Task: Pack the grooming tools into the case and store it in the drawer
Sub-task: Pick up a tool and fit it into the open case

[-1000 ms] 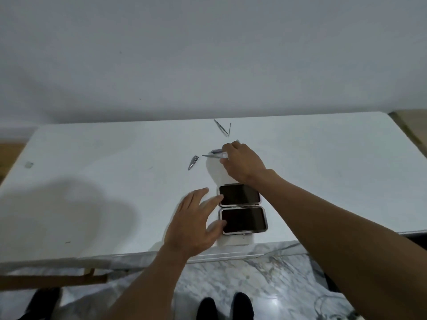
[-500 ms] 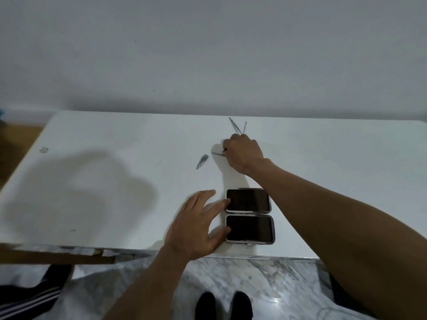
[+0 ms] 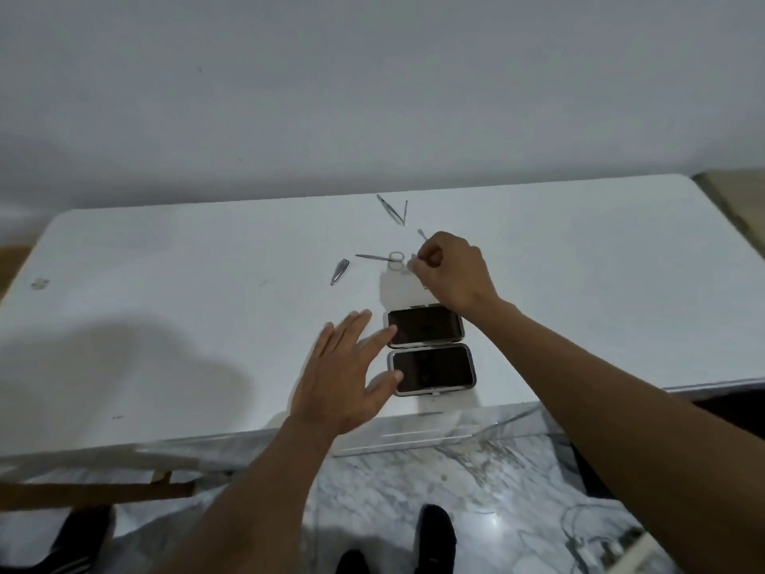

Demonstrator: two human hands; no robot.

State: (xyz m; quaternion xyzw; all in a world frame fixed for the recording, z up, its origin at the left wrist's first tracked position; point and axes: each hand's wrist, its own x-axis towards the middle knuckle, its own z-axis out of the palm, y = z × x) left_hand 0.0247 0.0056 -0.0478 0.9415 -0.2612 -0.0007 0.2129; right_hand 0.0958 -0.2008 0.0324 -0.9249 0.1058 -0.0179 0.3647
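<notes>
An open grooming case (image 3: pixel 430 352) with two dark halves and silver rims lies near the front edge of the white table (image 3: pixel 165 304). My left hand (image 3: pixel 347 379) rests open at its left side, fingertips touching both halves. My right hand (image 3: pixel 451 271) is lifted just beyond the case, pinching a thin metal tool (image 3: pixel 421 234) whose tip sticks out above the fingers. Small scissors (image 3: pixel 383 257) lie left of that hand. A nail clipper (image 3: pixel 339 272) lies further left. Tweezers (image 3: pixel 389 209) and a slim pick (image 3: pixel 405 213) lie further back.
A pale wall stands behind the table. Below the front edge are a marble floor (image 3: pixel 414 490), my dark shoes (image 3: pixel 434 536) and a wooden bar (image 3: pixel 95 488) at the left. Cables (image 3: pixel 596 536) lie on the floor at lower right.
My right hand has lifted off the table with a thin tool pinched in it, uncovering the scissors. My left hand stays at the case's left side.
</notes>
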